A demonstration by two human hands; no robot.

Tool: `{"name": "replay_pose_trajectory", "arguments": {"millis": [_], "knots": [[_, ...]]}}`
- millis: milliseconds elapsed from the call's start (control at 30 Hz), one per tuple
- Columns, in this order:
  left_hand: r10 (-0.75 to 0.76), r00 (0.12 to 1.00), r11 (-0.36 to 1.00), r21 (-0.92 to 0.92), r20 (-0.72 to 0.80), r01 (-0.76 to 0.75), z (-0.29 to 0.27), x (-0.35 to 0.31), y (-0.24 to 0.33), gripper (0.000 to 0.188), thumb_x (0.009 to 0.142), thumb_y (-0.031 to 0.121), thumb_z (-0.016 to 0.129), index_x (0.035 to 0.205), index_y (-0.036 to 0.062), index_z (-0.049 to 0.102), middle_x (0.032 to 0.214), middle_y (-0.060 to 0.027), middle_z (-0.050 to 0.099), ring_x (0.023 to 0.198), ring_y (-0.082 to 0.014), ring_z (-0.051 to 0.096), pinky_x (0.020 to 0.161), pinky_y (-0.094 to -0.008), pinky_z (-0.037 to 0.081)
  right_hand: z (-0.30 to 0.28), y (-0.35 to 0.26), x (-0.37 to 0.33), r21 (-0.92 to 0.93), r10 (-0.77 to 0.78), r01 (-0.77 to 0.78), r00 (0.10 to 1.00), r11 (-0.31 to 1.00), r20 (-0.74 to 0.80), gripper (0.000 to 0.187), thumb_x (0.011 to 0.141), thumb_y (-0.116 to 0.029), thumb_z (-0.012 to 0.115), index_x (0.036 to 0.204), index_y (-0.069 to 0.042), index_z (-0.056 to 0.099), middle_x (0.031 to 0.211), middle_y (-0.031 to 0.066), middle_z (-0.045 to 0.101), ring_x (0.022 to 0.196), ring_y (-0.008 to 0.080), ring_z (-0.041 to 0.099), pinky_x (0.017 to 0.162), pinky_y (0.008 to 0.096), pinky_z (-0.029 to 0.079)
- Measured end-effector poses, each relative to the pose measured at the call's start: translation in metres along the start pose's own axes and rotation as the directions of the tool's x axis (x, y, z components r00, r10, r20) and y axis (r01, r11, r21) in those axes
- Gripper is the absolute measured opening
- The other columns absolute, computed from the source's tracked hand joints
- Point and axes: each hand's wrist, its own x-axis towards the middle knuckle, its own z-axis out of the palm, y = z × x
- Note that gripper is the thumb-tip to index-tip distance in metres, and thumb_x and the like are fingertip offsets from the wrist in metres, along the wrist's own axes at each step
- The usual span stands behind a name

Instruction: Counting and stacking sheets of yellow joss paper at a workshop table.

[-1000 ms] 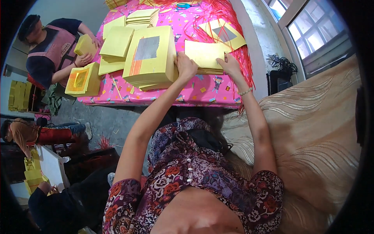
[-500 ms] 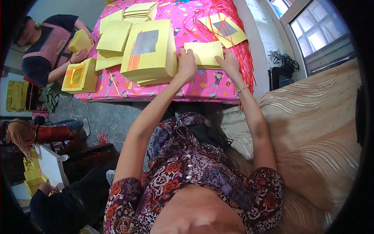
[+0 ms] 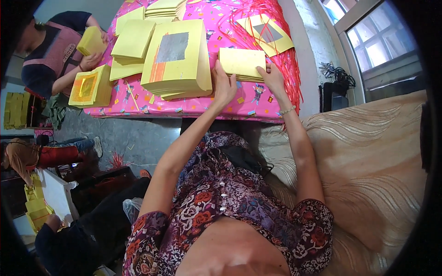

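A small stack of folded yellow paper [image 3: 241, 61] lies on the pink table cover in front of me. At its left edge is my left hand [image 3: 224, 87], fingers extended and apart, touching the stack's side and near left corner. My right hand [image 3: 273, 78] grips the near right corner, thumb on the top sheet; its other fingers are partly hidden. Just left of my left hand stands a thick stack of large yellow sheets [image 3: 195, 60] with a grey patch on top. A yellow sheet with a grey patch [image 3: 281, 45] lies beyond my right hand.
Red plastic strands [image 3: 291, 76] hang along the table's right edge. More folded yellow stacks [image 3: 133, 39] fill the left part of the pink-covered table [image 3: 184, 108]. A co-worker [image 3: 60, 55] holds yellow paper at the far left. Other people work at lower left; a patterned sofa [image 3: 363, 152] is at right.
My left hand has slid slightly toward me along the stack's left edge, its fingers now more spread. My right hand keeps its hold. The co-worker's paper has shifted slightly left and up.
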Motion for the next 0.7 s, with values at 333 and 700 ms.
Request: {"name": "replay_pose_trajectory", "arguments": {"millis": [333, 700], "knots": [[-0.019, 0.995, 0.992, -0.125, -0.095, 0.007, 0.006, -0.006, -0.011, 0.073, 0.091, 0.018, 0.055, 0.144, -0.0092, 0.014, 0.143, -0.0288, 0.028, 0.134, -0.0394, 0.029, 0.112, -0.0429, 0.021, 0.001, 0.001, -0.002, 0.061, -0.035, 0.036, 0.999, 0.997, -0.018, 0.047, 0.082, -0.039, 0.069, 0.101, 0.003, 0.059, 0.089, 0.0157, 0.067, 0.081, 0.0256, 0.065, 0.072, 0.038, 0.049], [0.022, 0.991, 0.989, -0.14, -0.128, -0.04, 0.015, -0.003, -0.018, 0.068, 0.088, 0.014, 0.056, 0.141, -0.0088, 0.021, 0.133, -0.0272, 0.038, 0.125, -0.0374, 0.038, 0.107, -0.042, 0.028, -0.001, -0.001, -0.002, -0.16, -0.098, 0.089, 0.994, 0.983, -0.046, 0.042, 0.085, -0.037, 0.065, 0.103, 0.001, 0.059, 0.094, 0.0186, 0.064, 0.088, 0.031, 0.062, 0.077, 0.0424, 0.047]]}}
